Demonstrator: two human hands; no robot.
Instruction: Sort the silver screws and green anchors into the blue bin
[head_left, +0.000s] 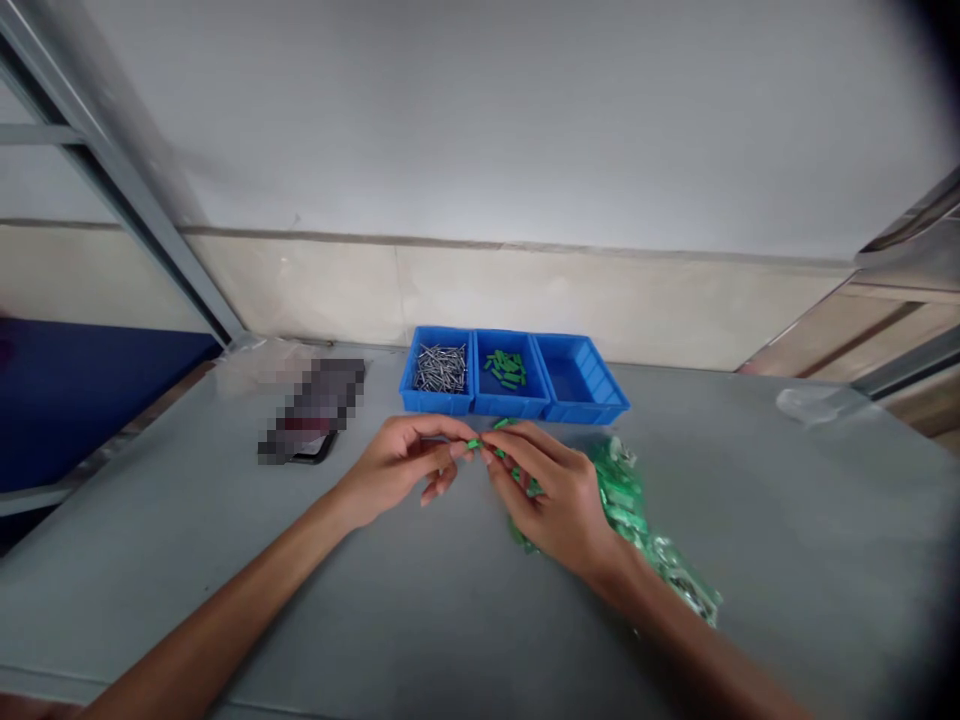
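My left hand (399,462) pinches a small green plastic wall plug (473,443) between thumb and index finger, its other fingers loosely curled. At the right end of the plug, the closed fingertips of my right hand (551,490) meet it; what lies between them is too small to make out. Below and behind my right hand are more green wall plugs (504,424), partly hidden by its fingers. Just beyond my hands stand blue bins: one with metal screws (441,369), one with green wall plugs (507,368), and a third blue bin (576,372) on the right.
Clear bags with green pieces and metal parts (626,505) lie beside my right forearm. A pixelated dark object, apparently a phone (319,410), rests at the left near crumpled clear plastic (262,362). Another clear plastic piece (808,405) is far right. A wall backs the grey table (420,620).
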